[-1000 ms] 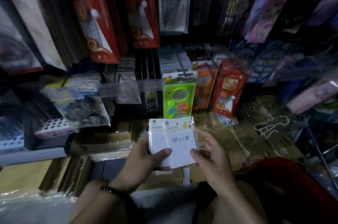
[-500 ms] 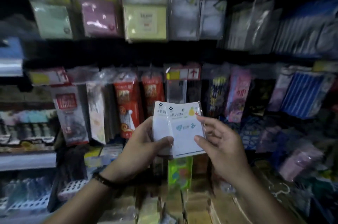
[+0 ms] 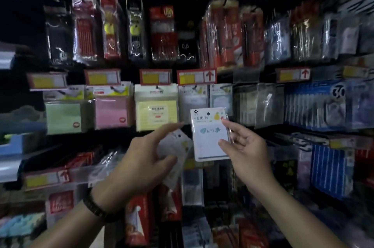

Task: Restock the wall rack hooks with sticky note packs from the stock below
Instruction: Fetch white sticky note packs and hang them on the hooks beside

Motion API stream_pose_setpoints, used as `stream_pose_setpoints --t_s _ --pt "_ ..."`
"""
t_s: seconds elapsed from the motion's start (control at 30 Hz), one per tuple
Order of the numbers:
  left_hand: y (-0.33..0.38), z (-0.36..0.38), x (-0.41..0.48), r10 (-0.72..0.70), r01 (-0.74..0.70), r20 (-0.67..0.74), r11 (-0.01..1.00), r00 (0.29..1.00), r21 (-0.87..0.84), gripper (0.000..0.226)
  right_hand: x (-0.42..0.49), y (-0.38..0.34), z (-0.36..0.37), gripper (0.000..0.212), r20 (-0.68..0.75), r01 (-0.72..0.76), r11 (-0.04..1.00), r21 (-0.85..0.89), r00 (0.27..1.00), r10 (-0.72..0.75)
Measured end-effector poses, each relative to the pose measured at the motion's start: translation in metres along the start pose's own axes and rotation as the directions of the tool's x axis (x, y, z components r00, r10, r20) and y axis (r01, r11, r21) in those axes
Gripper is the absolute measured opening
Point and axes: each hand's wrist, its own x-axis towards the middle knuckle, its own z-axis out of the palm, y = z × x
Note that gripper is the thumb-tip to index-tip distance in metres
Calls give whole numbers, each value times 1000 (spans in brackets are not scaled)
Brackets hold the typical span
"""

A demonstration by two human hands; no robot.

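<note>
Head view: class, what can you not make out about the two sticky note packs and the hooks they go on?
All in the head view:
1. The left pack: motion-blurred and partly covered by the left hand; print unreadable.
2. The right pack: print under "BE HAPPY" too small; the right hand covers its edge.
3. The hanging white packs: their hooks hidden behind the price tag.
4. The stock below: beyond the bottom edge.

Upright white sticky note pack (image 3: pixel 210 136), second pack (image 3: pixel 179 143) tilted beside it
</note>
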Motion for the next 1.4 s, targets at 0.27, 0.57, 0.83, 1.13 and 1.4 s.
stream_pose_setpoints --t_s 0.27,0.57,0.83,1.13,1.4 --pt "10 -19 42 -54 9 196 975 979 221 83 56 10 33 52 -39 123 992 1 992 -123" --pt "10 -21 78 -171 102 307 968 936 230 90 92 15 47 51 -65 148 989 -19 987 -149" --pt "13 -17 76 -165 94 288 965 943 244 79 108 16 44 51 -48 54 988 -147 997 -61" --pt "3 -30 49 -155 174 290 984 944 -42 49 111 28 49 51 -77 106 911 -398 986 -148" --pt "3 -8 50 8 -2 43 990 999 -141 49 36 6 35 31 -99 116 978 -172 986 -134"
